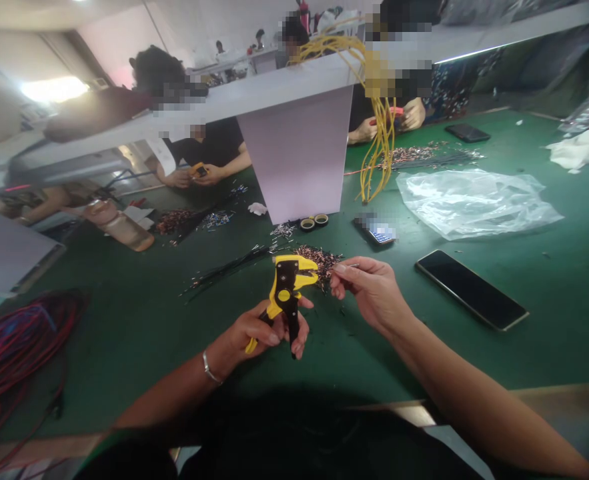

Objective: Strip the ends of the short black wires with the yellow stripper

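Yellow-and-black wire strippers (pixel 285 295) showed in the head view above the green table (pixel 364 363), the left hand (pixel 255 328) wrapped around their handles. Near their jaws, the right hand (pixel 371 288) pinched a thin strand (pixel 353 265), its far end hidden by the fingers. Strippers and hand partly covered a copper-coloured pile (pixel 319 256). The left edge cut off red wire coils (pixel 21 347). Contents of the translucent bottle (pixel 127 230) and crumpled clear bag (pixel 479 203) were unclear.

A large dark phone (pixel 471 290) lies near a clear plastic bag (pixel 479 205).
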Motion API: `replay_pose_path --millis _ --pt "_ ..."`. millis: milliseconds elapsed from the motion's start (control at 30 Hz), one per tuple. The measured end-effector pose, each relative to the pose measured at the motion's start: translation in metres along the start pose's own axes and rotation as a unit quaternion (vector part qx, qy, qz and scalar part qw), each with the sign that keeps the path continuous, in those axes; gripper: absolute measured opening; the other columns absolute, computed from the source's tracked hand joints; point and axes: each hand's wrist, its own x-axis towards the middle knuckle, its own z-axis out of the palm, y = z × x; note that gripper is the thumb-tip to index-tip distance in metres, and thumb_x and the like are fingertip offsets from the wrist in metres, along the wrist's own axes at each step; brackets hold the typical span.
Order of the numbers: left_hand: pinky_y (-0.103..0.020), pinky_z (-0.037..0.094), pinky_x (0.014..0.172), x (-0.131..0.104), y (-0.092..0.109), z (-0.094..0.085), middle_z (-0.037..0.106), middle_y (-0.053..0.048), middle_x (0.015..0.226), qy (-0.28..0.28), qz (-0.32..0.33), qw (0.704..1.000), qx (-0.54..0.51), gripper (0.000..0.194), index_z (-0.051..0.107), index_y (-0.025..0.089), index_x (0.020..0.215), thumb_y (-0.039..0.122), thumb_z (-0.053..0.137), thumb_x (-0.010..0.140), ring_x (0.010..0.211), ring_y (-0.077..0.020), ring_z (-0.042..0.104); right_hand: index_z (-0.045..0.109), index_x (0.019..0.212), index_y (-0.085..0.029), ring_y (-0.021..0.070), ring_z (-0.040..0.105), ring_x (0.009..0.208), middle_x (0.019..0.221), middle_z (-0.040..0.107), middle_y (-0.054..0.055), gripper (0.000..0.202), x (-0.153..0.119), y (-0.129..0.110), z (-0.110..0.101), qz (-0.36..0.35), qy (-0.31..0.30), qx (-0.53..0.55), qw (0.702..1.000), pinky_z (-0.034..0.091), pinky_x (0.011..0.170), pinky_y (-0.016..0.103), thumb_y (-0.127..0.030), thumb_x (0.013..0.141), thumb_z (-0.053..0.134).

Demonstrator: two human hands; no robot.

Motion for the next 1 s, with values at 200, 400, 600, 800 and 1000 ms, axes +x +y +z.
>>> replay_pose_path --millis 200,400,600,800,1000 --pt "-0.040 0.054 0.066 0.0005 0.0034 0.0046 0.067 -0.009 0.079 0.005 0.014 1.000 -0.011 0.065 0.063 0.011 0.120 0.013 0.065 0.055 0.067 -0.0213 0.063 0.074 0.062 -0.019 0.0122 0.057 0.045 0.056 0.069 0.002 0.016 -0.0020 -0.0025 0.0022 0.003 -0.003 0.005 1.000 0.045 0.048 0.029 -0.030 0.067 0.084" --pt "-0.040 0.054 0.065 0.0009 0.0030 0.0035 0.066 -0.008 0.078 0.011 0.009 1.000 -0.009 0.063 0.064 0.011 0.117 0.013 0.066 0.053 0.066 -0.0214 0.062 0.074 0.062 -0.019 0.0126 0.057 0.046 0.057 0.070 0.002 0.017 -0.0013 -0.0008 0.0013 0.003 -0.002 0.004 1.000 0.046 0.048 0.030 -0.031 0.067 0.085" --pt "-0.040 0.054 0.065 0.0000 0.0031 0.0043 0.065 -0.007 0.078 0.014 0.000 1.000 -0.018 0.062 0.064 0.011 0.115 0.013 0.066 0.053 0.066 -0.0211 0.062 0.074 0.064 -0.019 0.0130 0.058 0.047 0.058 0.070 0.002 0.016 -0.0010 0.0015 0.0020 0.001 -0.003 0.013 1.000 0.047 0.048 0.030 -0.031 0.067 0.086" --pt "-0.040 0.054 0.065 0.0000 0.0026 0.0053 0.064 -0.007 0.078 0.006 0.008 1.000 -0.018 0.060 0.063 0.010 0.115 0.014 0.066 0.055 0.066 -0.0208 0.062 0.076 0.064 -0.019 0.0125 0.059 0.046 0.058 0.070 0.002 0.015 -0.0021 0.0011 0.0051 -0.001 0.004 0.023 1.000 0.046 0.048 0.029 -0.030 0.066 0.086" --pt "-0.039 0.054 0.065 -0.0006 0.0034 0.0056 0.063 -0.007 0.079 0.003 0.012 1.000 -0.013 0.059 0.063 0.011 0.116 0.014 0.066 0.056 0.067 -0.0203 0.062 0.076 0.065 -0.019 0.0129 0.060 0.047 0.059 0.072 0.003 0.015 -0.0027 0.0021 0.0049 0.003 -0.001 0.027 1.000 0.047 0.049 0.029 -0.030 0.066 0.087"
